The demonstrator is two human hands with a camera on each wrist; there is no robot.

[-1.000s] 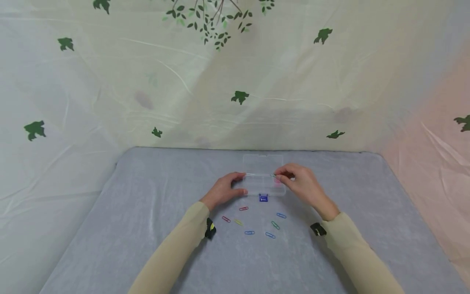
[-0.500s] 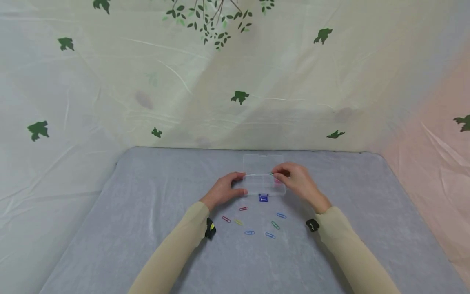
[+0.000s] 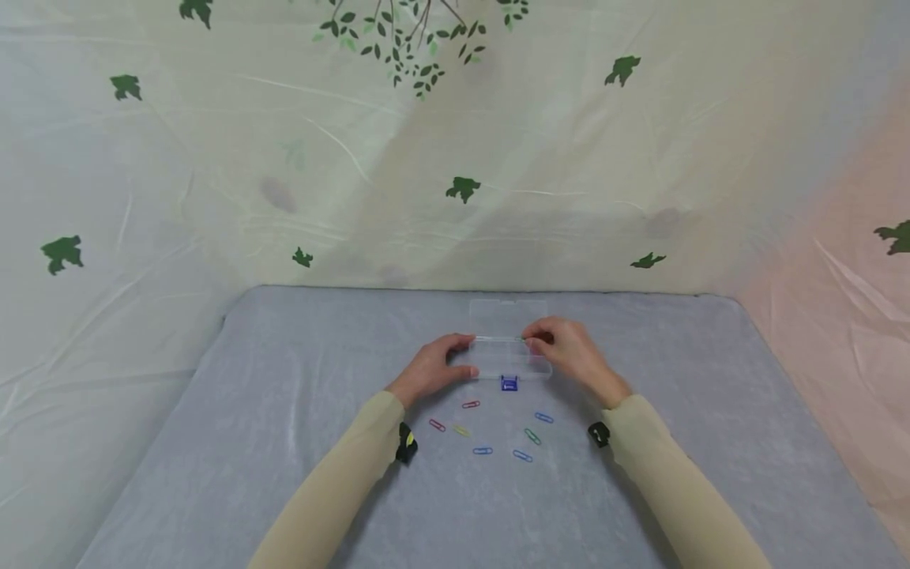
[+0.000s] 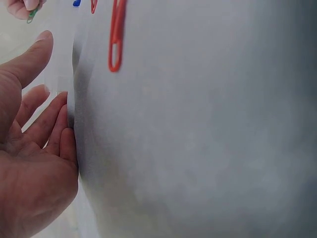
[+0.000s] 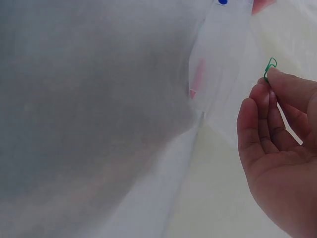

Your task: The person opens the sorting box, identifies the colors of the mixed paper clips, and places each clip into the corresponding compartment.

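A clear plastic box stands with its lid raised at the back and a blue latch at its front. My left hand holds the box's left end, thumb at the front and fingers at the back. Above the box's right part, my right hand pinches a green paper clip between thumb and forefinger. Something pink lies in the right end of the box; its shape is blurred.
In front of the box, several paper clips lie loose on the grey cloth: red, yellow, blue and green. A pale curtain printed with green leaves rises behind the table.
My right hand has shifted slightly left over the box with the green paper clip in its pinch. The left hand and the loose clips have stayed in place.
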